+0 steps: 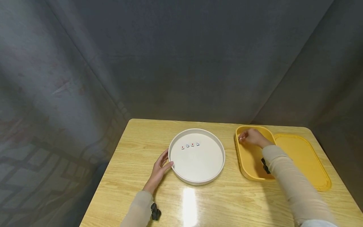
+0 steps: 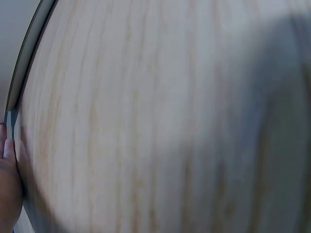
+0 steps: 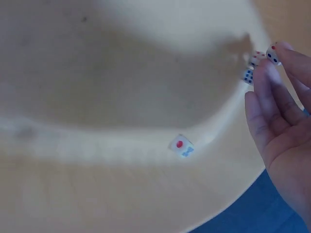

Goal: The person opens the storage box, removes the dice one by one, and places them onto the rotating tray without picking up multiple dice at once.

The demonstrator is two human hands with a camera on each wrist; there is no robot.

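A white round tray (image 1: 218,164) sits mid-table with several small white dice (image 1: 190,145) in a row near its far side. My left hand (image 1: 165,160) rests against the tray's left rim with fairly straight fingers; in the left wrist view only a fingertip (image 2: 8,170) shows beside the blurred table top. My right hand (image 1: 241,137) reaches into the far left corner of a yellow tub (image 1: 249,164) and pinches a die (image 3: 273,55) at its fingertips. More dice (image 3: 249,75) lie by that corner, and one die with a red dot (image 3: 181,145) lies on the tub's floor.
A flat yellow lid (image 1: 304,160) lies right of the tub, near the table's right edge. The wooden table (image 1: 136,148) is bare left of the tray. Grey cloth walls close in behind and at both sides.
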